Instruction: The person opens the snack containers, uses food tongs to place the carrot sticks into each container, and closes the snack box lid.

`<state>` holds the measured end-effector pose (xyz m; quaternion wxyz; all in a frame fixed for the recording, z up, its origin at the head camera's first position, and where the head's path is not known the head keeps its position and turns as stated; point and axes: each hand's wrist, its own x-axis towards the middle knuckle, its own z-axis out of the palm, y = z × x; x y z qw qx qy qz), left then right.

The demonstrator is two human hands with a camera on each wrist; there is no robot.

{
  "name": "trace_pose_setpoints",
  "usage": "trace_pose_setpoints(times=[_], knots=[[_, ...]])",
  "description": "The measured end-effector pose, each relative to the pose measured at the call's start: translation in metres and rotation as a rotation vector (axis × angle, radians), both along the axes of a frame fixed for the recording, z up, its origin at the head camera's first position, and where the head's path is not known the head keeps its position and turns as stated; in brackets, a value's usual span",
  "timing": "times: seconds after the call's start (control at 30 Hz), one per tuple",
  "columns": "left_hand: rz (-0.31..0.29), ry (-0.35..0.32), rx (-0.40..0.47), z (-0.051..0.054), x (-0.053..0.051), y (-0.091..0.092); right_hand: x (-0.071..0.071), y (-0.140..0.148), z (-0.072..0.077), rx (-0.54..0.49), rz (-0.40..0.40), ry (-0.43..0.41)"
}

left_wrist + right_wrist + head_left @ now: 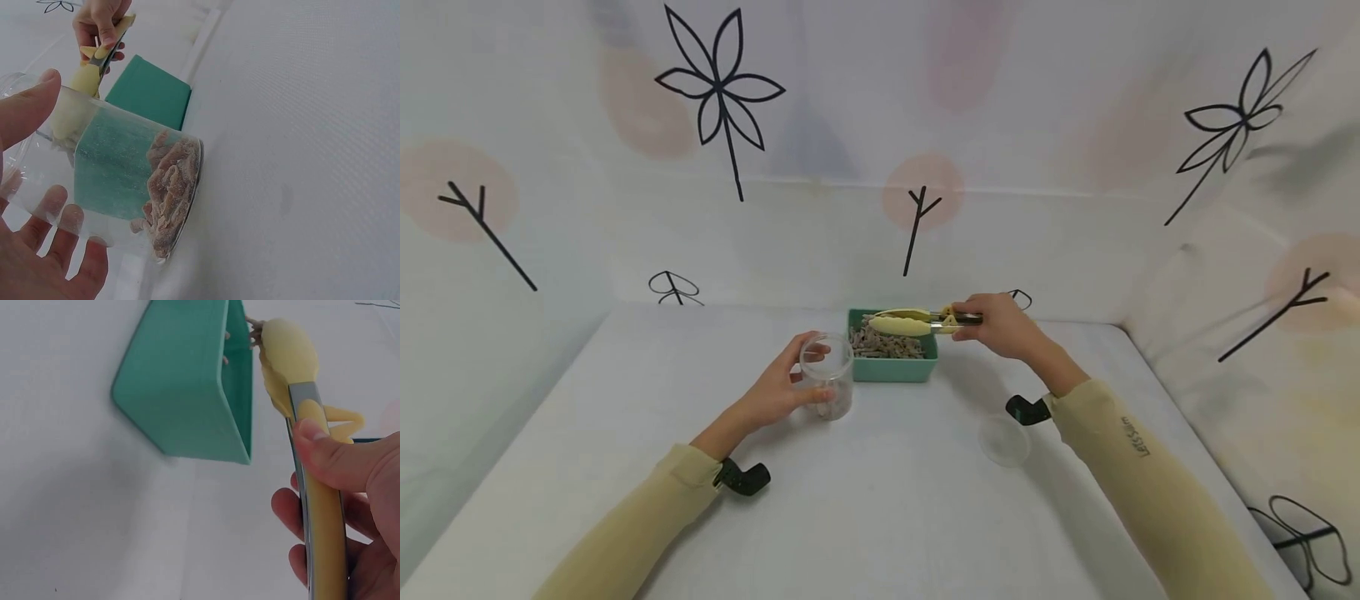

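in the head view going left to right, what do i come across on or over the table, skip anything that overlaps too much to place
Left hand → clear jar → green box → right hand

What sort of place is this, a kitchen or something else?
Hard to be sure, but it looks more like a booth set up for filming tasks: a plain white table, leaf-printed walls close around it, and a black device at each wrist.
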<state>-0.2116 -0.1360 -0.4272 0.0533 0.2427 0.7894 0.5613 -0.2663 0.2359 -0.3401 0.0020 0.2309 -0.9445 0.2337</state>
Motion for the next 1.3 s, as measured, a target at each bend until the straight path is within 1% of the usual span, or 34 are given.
trace_pose_setpoints(times=[0.13, 0.23, 0.5, 0.7, 0.9, 1.0, 1.13, 1.3], knots=[[0.001, 0.003, -0.004, 0.000, 0.000, -0.001, 0.002, 0.006, 0.001, -0.048, -0.026, -0.023], [0.000, 0.007, -0.002, 0.000, 0.000, -0.001, 0.002, 0.009, 0.002, -0.073, -0.031, -0.036], [-0.006, -0.003, -0.002, 0.001, -0.001, 0.001, 0.006, 0.011, 0.005, -0.078, -0.043, -0.048], [0.000, -0.004, -0.013, 0.001, 0.000, 0.001, 0.009, 0.010, 0.014, -0.074, -0.054, -0.055], [0.014, -0.014, -0.016, 0.001, 0.003, 0.000, 0.017, 0.003, 0.027, -0.096, -0.018, -0.046], [0.011, -0.020, -0.005, 0.002, 0.003, 0.000, 0.022, -0.003, 0.034, -0.105, 0.005, -0.044], [0.005, -0.016, 0.000, 0.002, 0.002, 0.001, 0.030, -0.015, 0.041, -0.132, 0.064, -0.040], [0.013, -0.011, -0.024, 0.001, 0.001, 0.000, 0.035, -0.031, 0.043, -0.137, 0.141, -0.056]])
